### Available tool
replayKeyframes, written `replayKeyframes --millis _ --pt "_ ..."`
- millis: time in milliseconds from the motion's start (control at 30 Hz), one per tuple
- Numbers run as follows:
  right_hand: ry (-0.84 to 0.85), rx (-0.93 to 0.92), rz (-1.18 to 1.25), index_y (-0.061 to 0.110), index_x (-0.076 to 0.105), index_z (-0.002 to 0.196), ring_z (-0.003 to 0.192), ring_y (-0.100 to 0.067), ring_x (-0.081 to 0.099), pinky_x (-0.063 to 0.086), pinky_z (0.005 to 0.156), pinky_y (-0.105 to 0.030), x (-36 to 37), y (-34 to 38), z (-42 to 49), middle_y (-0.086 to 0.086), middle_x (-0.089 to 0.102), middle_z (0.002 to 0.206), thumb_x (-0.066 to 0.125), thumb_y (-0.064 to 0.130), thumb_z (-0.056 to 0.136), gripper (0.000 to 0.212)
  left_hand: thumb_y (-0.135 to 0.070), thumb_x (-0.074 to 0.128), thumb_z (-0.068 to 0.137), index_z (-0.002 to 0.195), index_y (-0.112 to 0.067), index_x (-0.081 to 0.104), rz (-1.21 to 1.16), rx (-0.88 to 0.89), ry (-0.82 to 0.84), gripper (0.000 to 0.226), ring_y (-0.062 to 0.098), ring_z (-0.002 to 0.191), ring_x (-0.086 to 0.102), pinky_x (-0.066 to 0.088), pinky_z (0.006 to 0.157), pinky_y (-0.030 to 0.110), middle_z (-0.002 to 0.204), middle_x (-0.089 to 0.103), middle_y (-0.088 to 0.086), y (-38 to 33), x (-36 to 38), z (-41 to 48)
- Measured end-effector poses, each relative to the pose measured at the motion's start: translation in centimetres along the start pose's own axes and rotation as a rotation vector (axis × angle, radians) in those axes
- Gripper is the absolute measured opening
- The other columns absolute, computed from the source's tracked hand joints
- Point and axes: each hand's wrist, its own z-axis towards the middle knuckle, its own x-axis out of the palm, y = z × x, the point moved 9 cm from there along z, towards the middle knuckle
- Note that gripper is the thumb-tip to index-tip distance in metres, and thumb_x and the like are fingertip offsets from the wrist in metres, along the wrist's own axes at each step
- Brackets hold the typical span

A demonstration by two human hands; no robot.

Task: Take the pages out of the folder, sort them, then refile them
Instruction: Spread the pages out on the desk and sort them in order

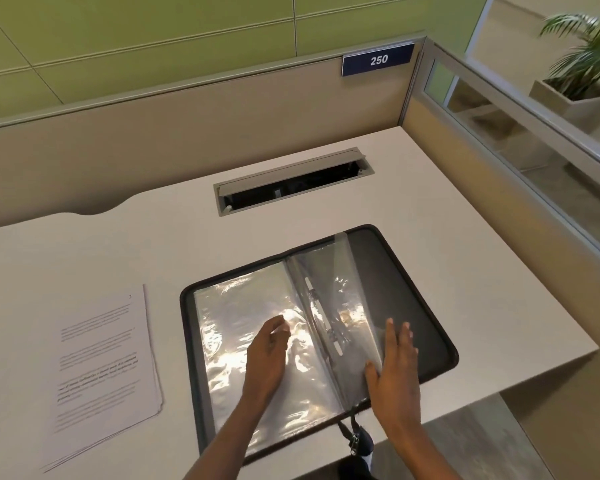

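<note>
A: Two hands are working over the folder, lying open near right; your pages are sitting stacked at the left.

B: Your right hand is pressing flat on the right sleeves. Your left hand is curling onto the left sleeve. Pinching or not, I cannot tell. You should be peeling one sleeve only.
</note>
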Motion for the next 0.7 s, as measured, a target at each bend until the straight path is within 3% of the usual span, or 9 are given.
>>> replayKeyframes --millis 100,200,233,300,400,500,567,633,700 --pt "0.07 0.006 0.127 0.055 -0.014 0.153 0.151 -0.032 0.032 0.041 0.113 -0.048 0.5 0.2 -0.5 0.0 0.023 0.168 0.052 0.017 0.105 0.09 -0.03 0.06 0.107 0.126 -0.025 0.07 -0.096 -0.054 -0.024 0.023 0.014 0.105 0.074 0.059 0.099 0.045 0.114 0.077 -0.008 0.9 -1.8 -0.4" --pt "0.069 -0.09 0.121 0.058 -0.007 0.155 0.101 -0.023 0.07 0.06 0.082 -0.032 0.5 2.1 -1.7 -0.01 0.063 0.135 0.043 0.025 0.107 0.077 -0.026 0.056 0.108 0.118 -0.017 0.074 -0.238 -0.152 -0.027 0.023 0.027 0.105 0.075 0.058 0.098 0.047 0.109 0.079 0.003 2.1 -3.4 -0.5" --pt "0.064 -0.13 0.125 0.056 -0.006 0.156 0.096 -0.016 0.071 0.061 0.081 -0.029 0.5 3.0 -2.2 -0.007 0.067 0.129 0.04 0.032 0.106 0.071 -0.029 0.054 0.109 0.118 -0.013 0.074 -0.277 -0.189 -0.005 0.027 0.03 0.107 0.075 0.057 0.1 0.048 0.11 0.079 0.007 2.4 -3.7 -0.5" --pt "0.081 -0.233 0.161 0.048 0.004 0.16 0.112 -0.008 0.067 0.058 0.095 -0.032 1.4 5.2 -3.4 0.005 0.062 0.14 0.032 0.042 0.109 0.059 -0.041 0.049 0.109 0.121 -0.008 0.072 -0.331 -0.261 0.07 0.042 0.033 0.108 0.075 0.055 0.102 0.051 0.113 0.078 0.013 2.6 -3.8 -0.5" --pt "0.13 -0.425 0.206 0.032 0.029 0.16 0.135 -0.011 0.055 0.051 0.108 -0.041 3.1 8.3 -5.5 0.011 0.05 0.154 0.05 0.017 0.106 0.06 -0.057 0.041 0.106 0.127 -0.007 0.069 -0.395 -0.333 0.142 0.061 0.038 0.11 0.073 0.053 0.105 0.054 0.118 0.076 0.017 2.6 -4.1 -0.8" --pt "0.149 -0.666 0.041 0.024 0.032 0.16 0.145 -0.004 0.04 0.046 0.113 -0.039 4.7 10.7 -7.7 0.013 0.037 0.162 0.067 -0.002 0.091 0.082 -0.062 0.043 0.104 0.127 -0.006 0.067 -0.467 -0.366 0.134 0.065 0.048 0.109 0.072 0.053 0.103 0.061 0.118 0.074 0.025 2.5 -5.1 -1.1" --pt "0.254 -0.711 -0.005 0.024 0.03 0.161 0.146 0.001 0.035 0.04 0.116 -0.03 6.0 11.8 -8.6 0.014 0.035 0.163 0.071 -0.003 0.083 0.092 -0.044 0.058 0.106 0.118 -0.002 0.07 -0.437 -0.348 0.07 0.045 0.047 0.101 0.074 0.059 0.094 0.06 0.109 0.076 0.027 2.0 -6.2 -1.5" --pt "0.378 -0.752 -0.093 0.022 0.038 0.157 0.142 0.002 0.039 0.03 0.118 -0.021 8.0 12.8 -9.5 0.013 0.046 0.156 0.081 0.004 0.074 0.095 -0.015 0.066 0.102 0.098 -0.002 0.076 -0.265 -0.282 -0.042 0.017 0.031 0.083 0.078 0.064 0.075 0.042 0.093 0.078 0.019 2.0 -8.4 -1.8" --pt "0.506 -0.767 -0.165 0.025 0.044 0.154 0.136 0.003 0.046 0.015 0.116 -0.013 9.8 13.4 -10.5 0.015 0.057 0.145 0.089 0.016 0.067 0.098 -0.01 0.067 0.098 0.078 -0.012 0.078 -0.058 -0.221 -0.163 0.022 0.021 0.072 0.073 0.059 0.063 0.035 0.077 0.076 0.005 2.7 -10.8 -2.3"
